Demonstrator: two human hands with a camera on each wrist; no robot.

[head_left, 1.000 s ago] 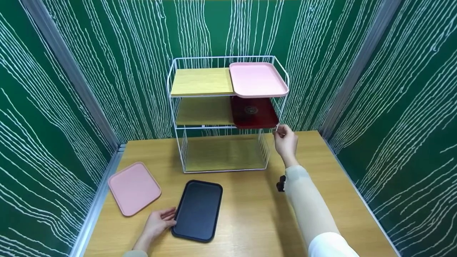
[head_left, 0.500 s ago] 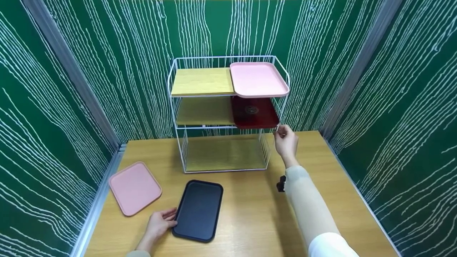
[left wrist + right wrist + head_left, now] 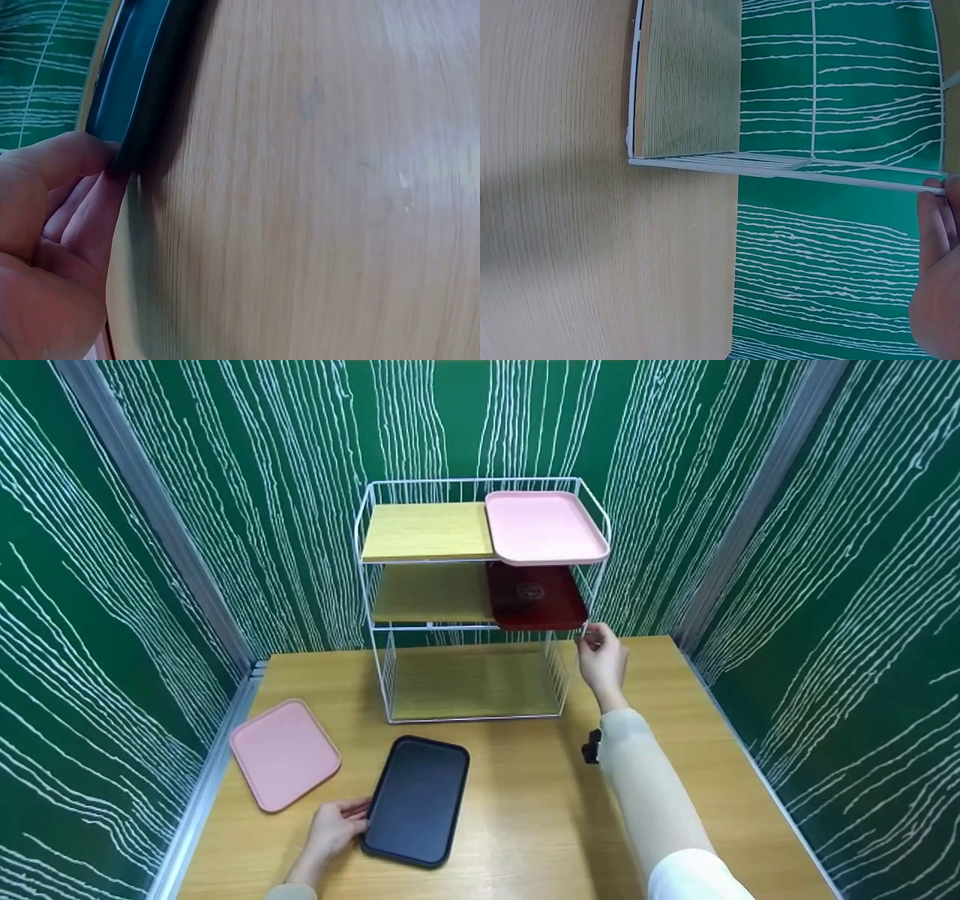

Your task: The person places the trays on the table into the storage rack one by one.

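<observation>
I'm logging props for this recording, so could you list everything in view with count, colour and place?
table: one, wood-brown, below everything
walls: three, green with white lines, back and sides
metal posts: two, grey, back corners
wire rack: one, white, back of table
shelf boards: three, yellow-brown, in the rack
pink trays: two, pink, top shelf's right half and table's left
dark red tray: one, dark red, middle shelf's right half
black tray: one, black, table front
small black item: one, black, beside the right sleeve; unidentifiable
sleeves: two, pale, lower edge
left grip: one, bare, pinching black tray's left edge
right grip: one, bare, pinching rack's right front wire
</observation>
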